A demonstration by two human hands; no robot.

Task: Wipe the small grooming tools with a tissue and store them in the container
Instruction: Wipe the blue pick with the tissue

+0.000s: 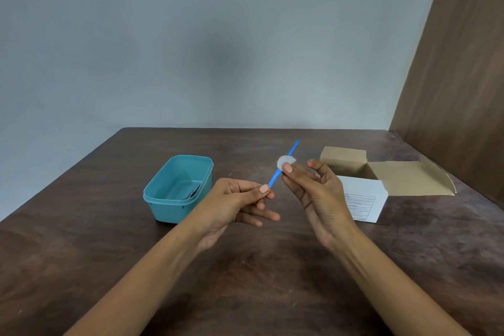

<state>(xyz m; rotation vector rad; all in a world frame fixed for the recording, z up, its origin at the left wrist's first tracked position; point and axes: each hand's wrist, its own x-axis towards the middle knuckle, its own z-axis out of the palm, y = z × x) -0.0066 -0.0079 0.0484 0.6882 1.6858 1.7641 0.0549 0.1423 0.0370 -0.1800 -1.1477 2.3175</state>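
Observation:
A thin blue grooming stick slants up to the right above the table. My left hand pinches its lower end between thumb and forefinger. My right hand pinches a small white tissue pad round the middle of the stick with thumb and fingers. The teal plastic container stands open to the left of my hands, and a dark metal tool lies inside it at its right end.
An open cardboard box with white printed sides and brown flaps stands right of my hands. A dark wooden table carries everything. A grey wall is behind and a brown panel rises at the right.

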